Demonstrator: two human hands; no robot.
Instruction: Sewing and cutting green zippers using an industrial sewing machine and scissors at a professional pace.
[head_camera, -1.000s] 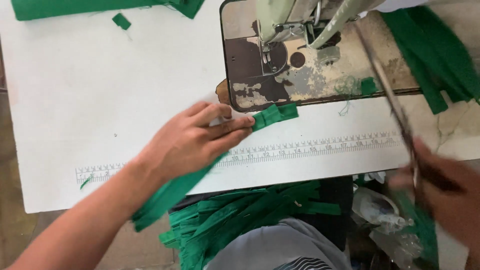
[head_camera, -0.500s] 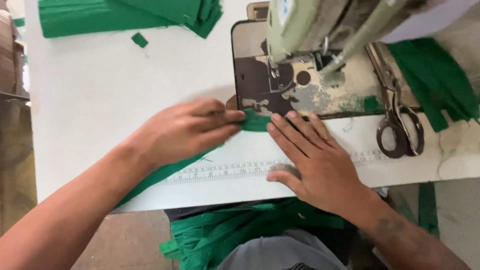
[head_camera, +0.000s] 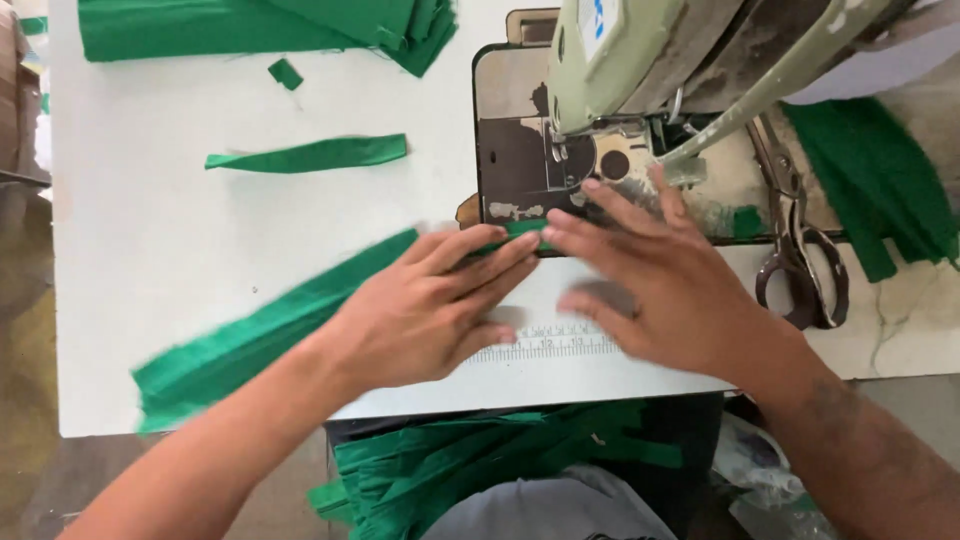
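Lying slantwise across the white table (head_camera: 150, 270), a long green strip (head_camera: 270, 335) runs from the near left edge at 8 o'clock up toward the sewing machine (head_camera: 640, 60) at 1 o'clock. At 11 o'clock a stack of green cloth (head_camera: 250, 25) sits at the far edge, with a small green scrap (head_camera: 286, 73) just below it and a shorter strip (head_camera: 315, 154) lying alone nearer the middle.

The left hand (head_camera: 425, 305) is open and flat, palm down, pressing the long strip's upper end; its fingertips reach the dark machine bed (head_camera: 515, 165). Just beside it, the right hand (head_camera: 650, 275) is also open and flat, fingers spread, its fingertips on the strip's end at the bed's near edge and close to the needle area. Neither hand grips anything. Between and below the hands a printed ruler (head_camera: 545, 343) shows along the table's near edge.

At 3 o'clock, scissors (head_camera: 800, 250) lie closed on the table, apart from the right hand. Farther right, more green strips (head_camera: 880, 180) lie in a pile. At 6 o'clock, a bundle of green pieces (head_camera: 480, 465) lies in the person's lap below the table edge.
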